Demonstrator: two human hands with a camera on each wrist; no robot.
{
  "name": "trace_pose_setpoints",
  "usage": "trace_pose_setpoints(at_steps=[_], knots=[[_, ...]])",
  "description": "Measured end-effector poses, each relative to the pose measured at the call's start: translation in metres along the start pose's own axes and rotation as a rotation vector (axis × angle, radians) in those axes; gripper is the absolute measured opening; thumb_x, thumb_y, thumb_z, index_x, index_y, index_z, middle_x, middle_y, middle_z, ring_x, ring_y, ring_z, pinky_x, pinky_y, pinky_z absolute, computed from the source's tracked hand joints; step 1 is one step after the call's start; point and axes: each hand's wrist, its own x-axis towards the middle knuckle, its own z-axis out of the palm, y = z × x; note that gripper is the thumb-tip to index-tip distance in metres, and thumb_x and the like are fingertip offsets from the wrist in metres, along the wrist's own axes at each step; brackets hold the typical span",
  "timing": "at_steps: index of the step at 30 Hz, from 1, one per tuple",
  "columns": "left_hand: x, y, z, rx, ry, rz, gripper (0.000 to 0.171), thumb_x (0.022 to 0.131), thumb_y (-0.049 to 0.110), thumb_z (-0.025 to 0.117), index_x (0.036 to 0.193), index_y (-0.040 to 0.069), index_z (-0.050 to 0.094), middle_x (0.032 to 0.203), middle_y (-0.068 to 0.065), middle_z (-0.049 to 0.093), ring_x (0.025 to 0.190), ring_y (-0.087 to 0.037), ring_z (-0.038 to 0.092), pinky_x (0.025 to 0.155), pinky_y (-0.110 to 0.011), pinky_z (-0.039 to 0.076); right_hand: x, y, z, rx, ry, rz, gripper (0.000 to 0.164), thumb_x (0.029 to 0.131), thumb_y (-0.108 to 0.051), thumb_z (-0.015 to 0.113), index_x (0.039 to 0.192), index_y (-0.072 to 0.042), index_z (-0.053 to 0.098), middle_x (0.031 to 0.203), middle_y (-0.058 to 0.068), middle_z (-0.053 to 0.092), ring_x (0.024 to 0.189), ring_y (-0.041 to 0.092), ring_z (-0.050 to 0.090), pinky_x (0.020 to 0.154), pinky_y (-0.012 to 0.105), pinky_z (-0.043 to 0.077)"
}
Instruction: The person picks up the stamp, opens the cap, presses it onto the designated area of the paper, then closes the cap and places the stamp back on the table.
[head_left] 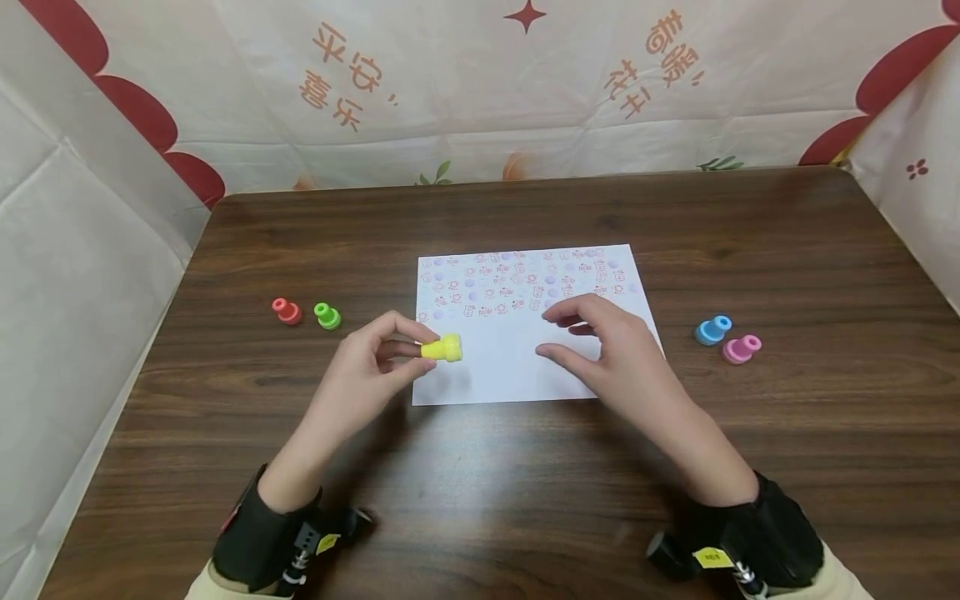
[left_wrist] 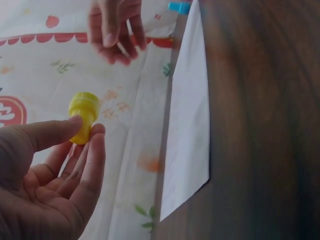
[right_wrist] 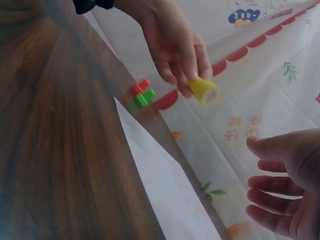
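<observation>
My left hand (head_left: 372,357) pinches a yellow stamp (head_left: 442,347) between thumb and fingers, above the left part of a white sheet of paper (head_left: 502,358). In the right wrist view the stamp's round face (right_wrist: 212,96) shows a small printed mark. My right hand (head_left: 611,350) hovers over the right part of the sheet, thumb and fingers parted, holding nothing. Rows of small red and purple prints (head_left: 517,282) cover the upper half of the paper; its lower half is plain white.
Left of the paper, a red stamp (head_left: 287,312) and a green stamp (head_left: 327,316) stand on the dark wooden table (head_left: 465,500). A blue stamp (head_left: 712,330) and a pink stamp (head_left: 742,349) are at the right. Behind the table hangs a printed white cloth (head_left: 465,92).
</observation>
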Motion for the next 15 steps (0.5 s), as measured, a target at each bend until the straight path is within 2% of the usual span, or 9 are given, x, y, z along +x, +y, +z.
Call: trace_pose_setpoints(at_steps=[6, 12, 15], knots=[[0.001, 0.002, 0.017, -0.066, -0.058, -0.02, 0.019, 0.082, -0.002, 0.071, 0.098, 0.005, 0.063, 0.109, -0.01, 0.066, 0.093, -0.015, 0.069, 0.067, -0.03, 0.056, -0.003, -0.009, 0.013, 0.108, -0.068, -0.01, 0.038, 0.079, -0.021, 0.078, 0.111, -0.008, 0.062, 0.105, 0.008, 0.069, 0.097, 0.017, 0.063, 0.086, 0.044, 0.057], [0.002, 0.004, 0.028, -0.086, -0.11, -0.006, 0.018, 0.083, 0.0, 0.071, 0.098, 0.005, 0.063, 0.107, -0.01, 0.067, 0.092, -0.015, 0.069, 0.072, -0.038, 0.059, -0.005, -0.016, 0.025, 0.192, -0.112, -0.058, 0.046, 0.077, -0.019, 0.08, 0.117, -0.008, 0.059, 0.105, 0.007, 0.069, 0.094, 0.016, 0.065, 0.084, 0.039, 0.059], [0.002, 0.005, 0.031, -0.08, -0.131, -0.009, 0.017, 0.084, 0.002, 0.071, 0.097, 0.007, 0.062, 0.106, -0.008, 0.067, 0.091, -0.012, 0.069, 0.073, -0.039, 0.059, -0.006, -0.019, 0.029, 0.204, -0.104, -0.078, 0.043, 0.077, -0.018, 0.08, 0.114, -0.008, 0.061, 0.101, 0.002, 0.07, 0.09, 0.013, 0.066, 0.082, 0.036, 0.059]])
